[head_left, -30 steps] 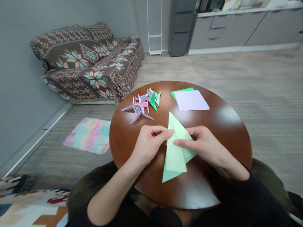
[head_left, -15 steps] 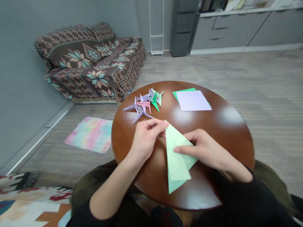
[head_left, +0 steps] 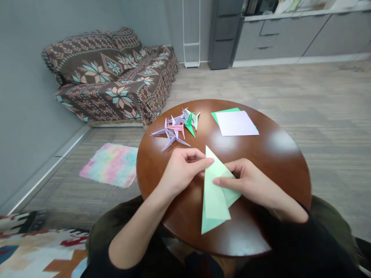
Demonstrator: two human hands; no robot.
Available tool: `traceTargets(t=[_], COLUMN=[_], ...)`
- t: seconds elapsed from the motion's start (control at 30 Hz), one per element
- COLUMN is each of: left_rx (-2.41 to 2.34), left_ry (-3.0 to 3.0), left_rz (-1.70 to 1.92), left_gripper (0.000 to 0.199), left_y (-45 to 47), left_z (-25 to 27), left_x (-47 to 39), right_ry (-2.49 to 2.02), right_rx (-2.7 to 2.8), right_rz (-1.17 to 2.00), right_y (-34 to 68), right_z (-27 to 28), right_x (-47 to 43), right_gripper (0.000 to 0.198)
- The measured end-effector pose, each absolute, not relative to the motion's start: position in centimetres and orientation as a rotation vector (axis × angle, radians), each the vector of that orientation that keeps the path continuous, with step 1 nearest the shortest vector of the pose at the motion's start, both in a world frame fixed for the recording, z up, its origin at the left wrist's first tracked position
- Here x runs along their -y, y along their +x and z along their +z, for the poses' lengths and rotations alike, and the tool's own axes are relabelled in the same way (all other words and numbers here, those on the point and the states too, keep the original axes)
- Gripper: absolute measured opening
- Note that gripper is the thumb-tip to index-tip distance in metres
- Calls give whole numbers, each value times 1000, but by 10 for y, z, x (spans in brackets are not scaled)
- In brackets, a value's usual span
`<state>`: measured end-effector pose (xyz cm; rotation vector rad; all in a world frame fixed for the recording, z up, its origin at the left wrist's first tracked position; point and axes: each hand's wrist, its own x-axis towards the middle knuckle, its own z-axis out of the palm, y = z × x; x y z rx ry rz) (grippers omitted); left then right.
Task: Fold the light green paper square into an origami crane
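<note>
A folded sheet of pale green paper is held up over the near half of the round table, its narrow point upward and its layered flaps fanning toward me. My left hand pinches it near the top on the left edge, thumb in front. On the right side, my right hand grips the paper with the thumb flat on its front face and the fingers behind. The fingers behind the paper are partly hidden. Beyond my left hand lies a pile of folded paper planes in purple, pink and green.
The brown round table bears a stack of square sheets at the back right, lilac over green. A patterned sofa stands at the back left. A pastel fluffy mat lies on the floor. Grey cabinets line the far wall.
My left hand has slid slightly down from the paper's tip and to the right, so the tip now shows above it. The paper's lower end has swung a little left. My right hand keeps its grip.
</note>
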<state>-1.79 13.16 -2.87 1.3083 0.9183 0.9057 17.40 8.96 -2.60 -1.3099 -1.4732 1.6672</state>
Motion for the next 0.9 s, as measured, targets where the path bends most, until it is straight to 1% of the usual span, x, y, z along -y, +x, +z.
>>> traceTargets(t=[0.23, 0.43, 0.73, 0.9], left_rx=[-935, -948, -933, -933], left_ry=[1306, 1299, 1299, 1321], left_rz=[960, 986, 928, 887], left_gripper=[18, 21, 17, 17], left_y=[-14, -12, -13, -14], left_z=[-31, -33, -29, -30], left_x=[-132, -131, -130, -130], right_ry=[-1299, -1296, -1333, -1364], right_rx=[1469, 1465, 1479, 1459], right_rz=[1596, 1596, 1563, 1549], right_y=[175, 176, 176, 178], right_z=[-28, -26, -29, -28], right_x=[-91, -92, -93, -94], right_gripper=[35, 34, 33, 29])
